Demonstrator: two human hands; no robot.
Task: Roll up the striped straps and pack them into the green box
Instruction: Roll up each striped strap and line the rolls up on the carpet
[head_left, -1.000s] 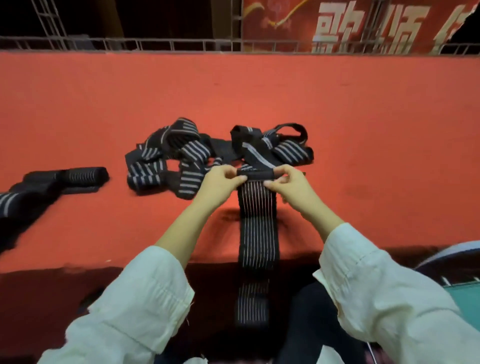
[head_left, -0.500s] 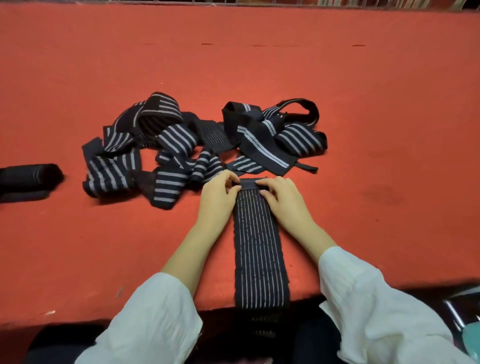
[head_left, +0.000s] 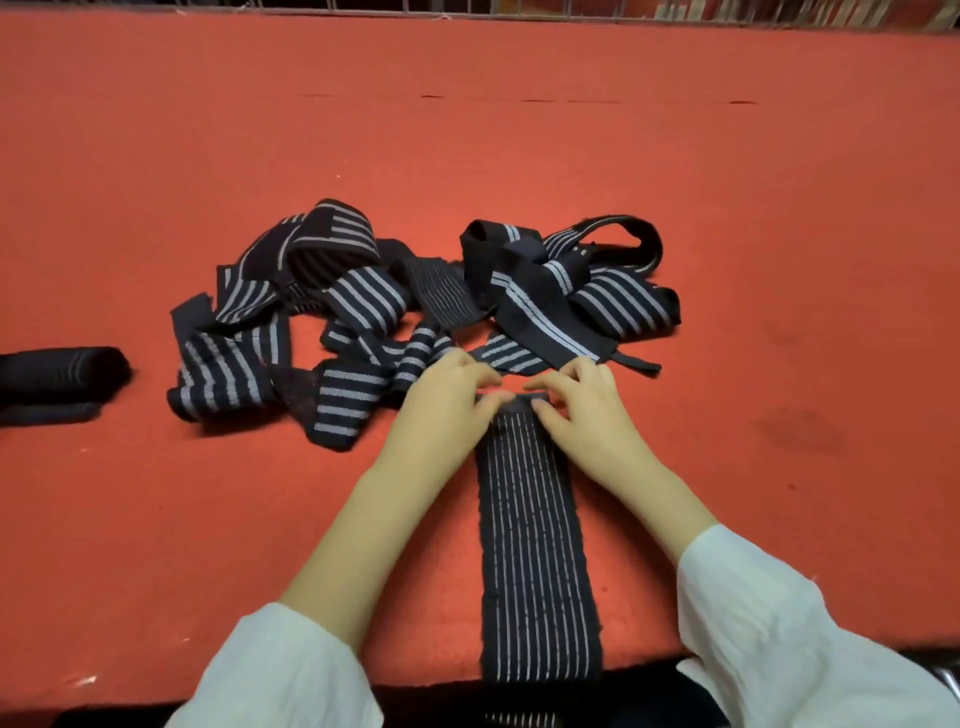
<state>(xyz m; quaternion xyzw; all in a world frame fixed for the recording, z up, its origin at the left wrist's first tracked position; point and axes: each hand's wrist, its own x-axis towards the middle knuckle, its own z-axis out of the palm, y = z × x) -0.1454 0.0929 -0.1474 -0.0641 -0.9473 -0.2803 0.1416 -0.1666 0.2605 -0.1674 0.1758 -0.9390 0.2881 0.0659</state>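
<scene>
Red cloth (head_left: 519, 156) bears a flat strap (head_left: 535, 545) running toward the person, its far end pinched into a small fold by left hand (head_left: 441, 418) and right hand (head_left: 589, 418), just before a tangled pile (head_left: 363, 306).

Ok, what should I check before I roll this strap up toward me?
1. Left hand and right hand pinch the far end of the strap: ok.
2. Strap lies flat and straight on the table: ok.
3. First fold even across: cannot tell, fingers hide it.
4. Pile of loose straps apart from that end: not ok, it lies right behind the fingers.
5. Green box within reach: cannot tell, not in view.
</scene>
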